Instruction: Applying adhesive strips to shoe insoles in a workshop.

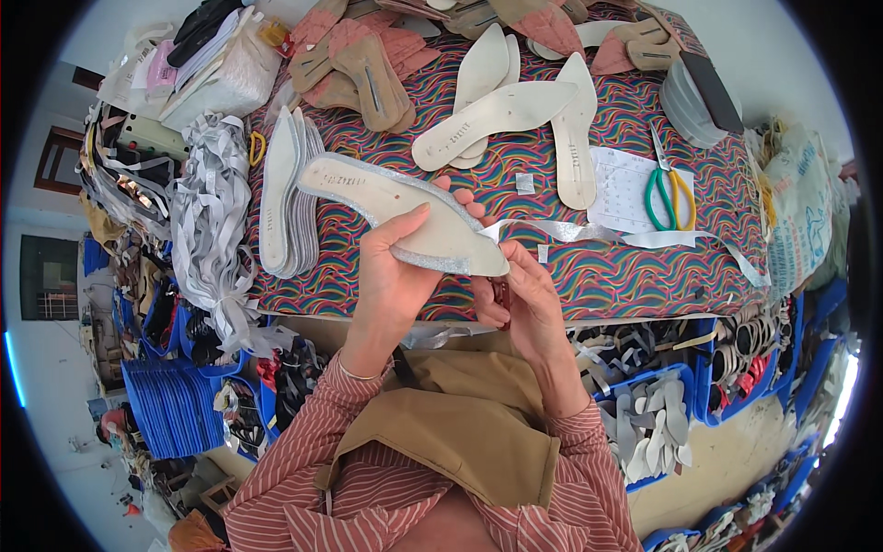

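My left hand (400,253) is closed around a white insole (382,195), thumb on top and fingers beneath. Silver glittery trim runs along the insole's edge. At its pointed tip, my right hand (526,293) pinches with thumb and forefinger. A small dark red thing (501,294) shows among my right hand's curled fingers; its kind I cannot make out. From near the tip a silver ribbon (589,232) trails right across the patterned cloth. To the left of the held insole stands a stack of grey-edged white insoles (292,198).
Loose white insoles (497,115) lie farther back, before piled brown and pink pieces (363,69). Scissors (670,198) with green and yellow handles rest on a paper sheet (621,184). Silver ribbons (216,202) hang at left. Blue crates (662,377) stand below the table; a clear tub (694,101) sits back right.
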`<state>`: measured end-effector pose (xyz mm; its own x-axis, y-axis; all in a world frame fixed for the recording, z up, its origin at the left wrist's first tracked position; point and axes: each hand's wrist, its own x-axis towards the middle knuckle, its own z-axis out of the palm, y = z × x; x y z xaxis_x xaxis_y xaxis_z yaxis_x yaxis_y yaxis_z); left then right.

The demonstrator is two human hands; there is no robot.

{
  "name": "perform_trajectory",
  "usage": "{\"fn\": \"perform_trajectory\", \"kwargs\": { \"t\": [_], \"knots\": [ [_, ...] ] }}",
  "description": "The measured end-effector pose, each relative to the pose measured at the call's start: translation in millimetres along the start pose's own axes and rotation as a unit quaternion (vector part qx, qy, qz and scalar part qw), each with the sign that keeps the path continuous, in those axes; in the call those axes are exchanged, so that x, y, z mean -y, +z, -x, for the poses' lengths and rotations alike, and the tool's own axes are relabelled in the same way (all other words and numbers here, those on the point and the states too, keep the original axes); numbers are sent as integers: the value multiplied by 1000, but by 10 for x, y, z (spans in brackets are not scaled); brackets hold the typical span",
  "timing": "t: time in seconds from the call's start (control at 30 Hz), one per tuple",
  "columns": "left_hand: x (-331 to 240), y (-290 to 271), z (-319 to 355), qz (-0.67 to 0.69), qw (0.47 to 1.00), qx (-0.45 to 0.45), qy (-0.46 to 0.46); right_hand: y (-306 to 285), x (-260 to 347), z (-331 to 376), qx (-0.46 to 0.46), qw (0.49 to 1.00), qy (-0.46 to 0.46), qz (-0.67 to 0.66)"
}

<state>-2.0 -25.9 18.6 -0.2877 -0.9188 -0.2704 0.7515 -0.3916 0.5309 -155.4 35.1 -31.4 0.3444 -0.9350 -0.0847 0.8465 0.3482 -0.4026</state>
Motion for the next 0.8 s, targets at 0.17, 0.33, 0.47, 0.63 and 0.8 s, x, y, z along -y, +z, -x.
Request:
{"fn": "perform_trajectory", "kwargs": {
  "t": [0.17, 0.33, 0.47, 0.63, 0.8],
  "knots": [
    [-27, -10, 71, -1, 1000, -13, -6, -89, -24, -30, 12, 1000, -22, -4],
    [6, -83, 55, 12, 1000, -13, -18, -68, -17, -96, 21, 999, -48, -13],
    [12, -84, 66, 16, 1000, -11, -23, -96, -44, -81, 7, 998, -57, 17],
    [-13, -89, 81, -2, 1000, 2, -23, -106, -51, -16, -21, 996, -78, 43],
    [-28, -47, 100, -55, 998, 41, -15, -67, 129, -30, -52, 994, -81, 60]
  ]
}}
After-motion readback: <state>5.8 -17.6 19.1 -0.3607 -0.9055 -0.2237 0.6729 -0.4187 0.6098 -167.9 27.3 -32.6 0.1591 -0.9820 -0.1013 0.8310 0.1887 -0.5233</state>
